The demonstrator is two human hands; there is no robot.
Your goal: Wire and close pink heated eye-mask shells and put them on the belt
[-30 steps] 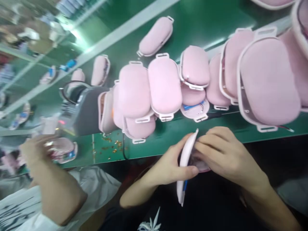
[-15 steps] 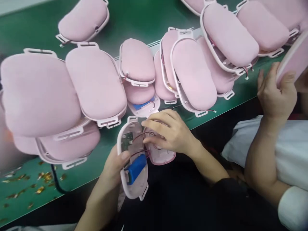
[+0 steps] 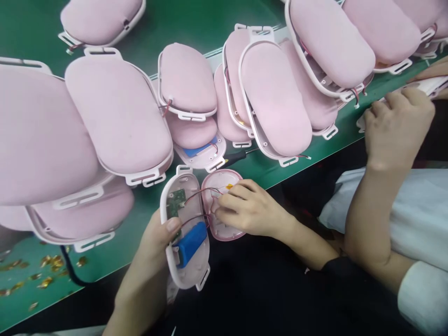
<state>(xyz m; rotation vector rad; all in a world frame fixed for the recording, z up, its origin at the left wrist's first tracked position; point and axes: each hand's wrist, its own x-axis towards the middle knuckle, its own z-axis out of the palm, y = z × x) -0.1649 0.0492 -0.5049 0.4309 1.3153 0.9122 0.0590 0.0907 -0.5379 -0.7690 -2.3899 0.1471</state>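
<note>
An opened massager-like casing lies spread between my hands, joined by thin wires (image 3: 201, 190). My left hand (image 3: 156, 242) grips its white-rimmed half (image 3: 192, 275), thumb over the edge. Inside that half sit a green circuit board (image 3: 177, 199) and a blue battery pack (image 3: 192, 243). My right hand (image 3: 255, 210) reaches into the pink half (image 3: 219, 176), fingers bent and close together where the wires run in. Whatever the fingertips pinch is hidden. A small yellow piece (image 3: 229, 186) shows just above the knuckles.
Several pink padded units (image 3: 119, 112) are stacked along the green table (image 3: 196, 21). A screwdriver (image 3: 236, 158) lies by its near edge. Gold-coloured bits (image 3: 52, 263) are scattered at lower left. At right, a co-worker's hand (image 3: 395, 121) holds a pale part.
My right hand has moved down and slightly right, uncovering more of the pink half, and its fingers have drawn together. The co-worker's hand has lowered its part. The whole view has shifted slightly.
</note>
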